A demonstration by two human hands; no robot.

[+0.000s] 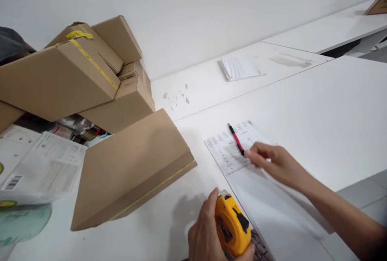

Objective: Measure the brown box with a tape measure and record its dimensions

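Note:
My left hand (205, 230) is wrapped around a yellow tape measure (232, 224) with a black slide button; its metal end hook shows at the top and no blade is drawn out. My right hand (267, 158) is over the printed sheets, thumb and fingers pinched at the near end of a red and black pen (236, 138). The pen slants across a printed form (228, 162), which lies above blank white paper. Left of both hands, a closed cardboard box (133, 164) with yellow tape along one edge rests on the white table (163, 216).
Several cardboard boxes (60, 77) are piled at the left against the wall, some with yellow tape. A white printed carton (45, 164) and a pale green translucent object (26, 222) are at the left edge. A stack of paper (240, 68) lies near the wall.

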